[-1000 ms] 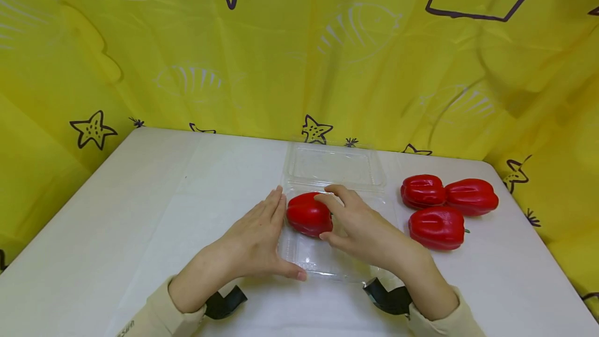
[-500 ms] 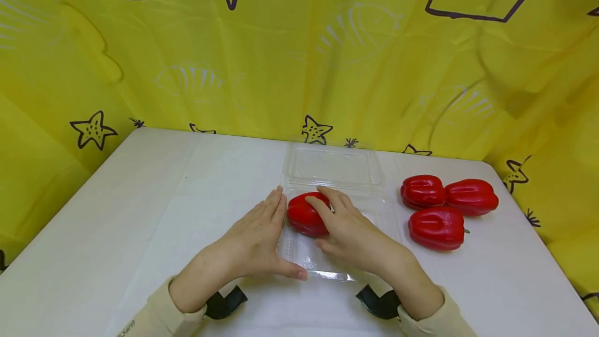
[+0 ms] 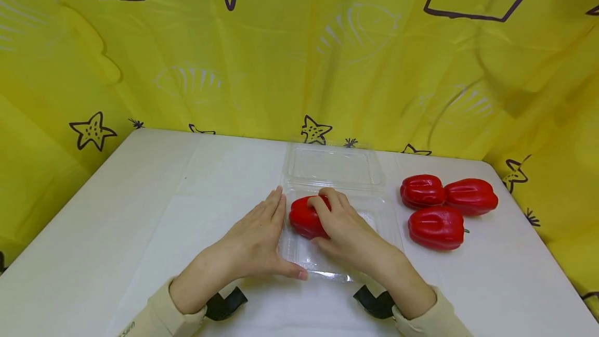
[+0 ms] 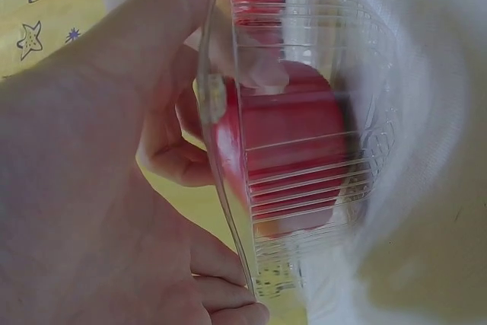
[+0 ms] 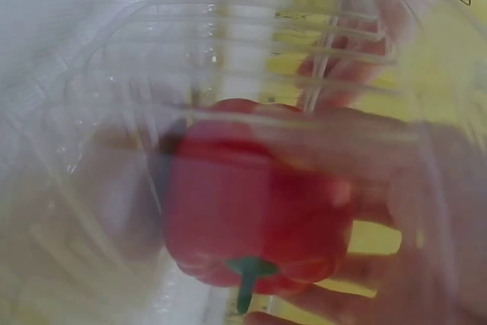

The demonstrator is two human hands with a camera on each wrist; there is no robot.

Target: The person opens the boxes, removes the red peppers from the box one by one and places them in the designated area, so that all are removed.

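Note:
A red bell pepper [image 3: 304, 218] lies in the left part of a clear plastic clamshell box [image 3: 381, 212], whose lid [image 3: 334, 164] is folded back behind it. My right hand [image 3: 353, 235] grips this pepper from the right, fingers over its far side and thumb at the near side. Straight-fingered, my left hand [image 3: 252, 238] rests along the box's left rim, its thumb at the front left corner. Through the ribbed wall in the left wrist view, the pepper [image 4: 297, 142] appears with a fingertip on it. Its green stem [image 5: 247, 279] shows in the right wrist view.
On the right of the white table [image 3: 187, 186] three more red bell peppers lie close together: one at the back left [image 3: 422, 191], another at the back right [image 3: 471, 196], the third pepper [image 3: 437, 229] in front. A yellow patterned curtain [image 3: 281, 66] hangs behind the table.
My right hand has moved left and closed its grip on the pepper, which has shifted very slightly right. The left hand has kept its place at the box's rim.

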